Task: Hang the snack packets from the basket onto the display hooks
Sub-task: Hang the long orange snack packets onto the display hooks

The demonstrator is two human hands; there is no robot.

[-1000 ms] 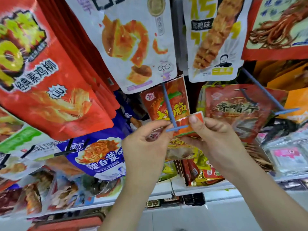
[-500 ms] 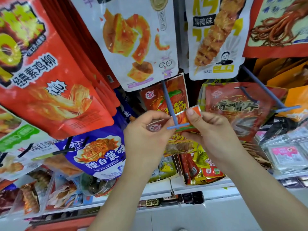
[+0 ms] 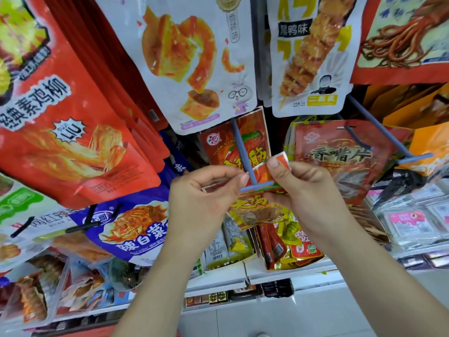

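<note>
Packet (image 3: 256,211), one in hand: orange and yellow, long axis hanging downward, top strip up against the crossbar at the tip of hook (image 3: 244,152). Left grip (image 3: 201,203): thumb and forefinger pinched on the strip's left end, just left of the rod. Right grip (image 3: 309,198): pinched on the top right corner, just right of the rod and a little above the crossbar. Both flank the tip, about equally near. Rod runs up and away toward the rack, so the strip probably has to clear the crossbar and slide that way. Hang hole: not visible. Hung packet (image 3: 255,135) behind on the same rod: one. Blue crossbar hooks: two, with second hook (image 3: 413,158) well to the right. Basket: not in view.
</note>
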